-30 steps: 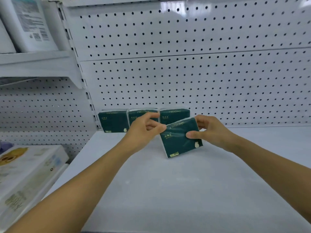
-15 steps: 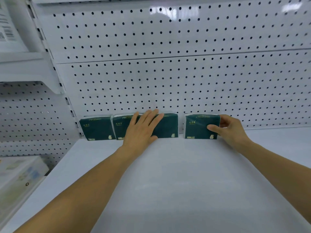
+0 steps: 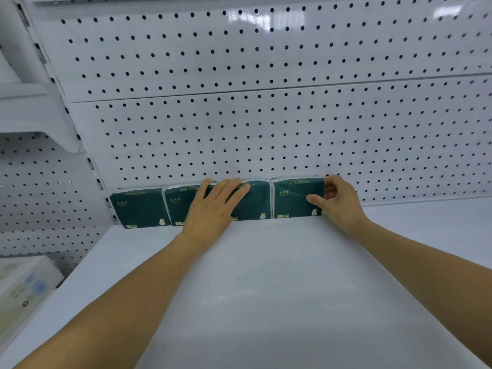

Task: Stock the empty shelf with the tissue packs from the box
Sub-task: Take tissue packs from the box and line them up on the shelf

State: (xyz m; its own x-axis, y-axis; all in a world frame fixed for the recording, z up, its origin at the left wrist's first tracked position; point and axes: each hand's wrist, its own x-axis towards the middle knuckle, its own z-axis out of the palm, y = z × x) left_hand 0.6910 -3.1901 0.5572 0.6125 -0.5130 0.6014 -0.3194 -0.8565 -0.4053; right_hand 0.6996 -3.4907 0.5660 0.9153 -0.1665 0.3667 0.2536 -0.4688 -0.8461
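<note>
I see four dark green plastic-wrapped tissue packs standing upright in a row at the back of the white metal shelf (image 3: pixel 266 288), against the white perforated back panel (image 3: pixel 239 134). From the left: first pack (image 3: pixel 139 207), second pack (image 3: pixel 181 201), third pack (image 3: pixel 254 202), fourth pack (image 3: pixel 295 197). My left hand (image 3: pixel 213 209) lies flat, fingers straight, pressing on the fronts of the second and third packs. My right hand (image 3: pixel 338 202) pinches the fourth pack's right edge, thumb on its front. A pale carton (image 3: pixel 24 288) sits, blurred, on the lower left shelf.
</note>
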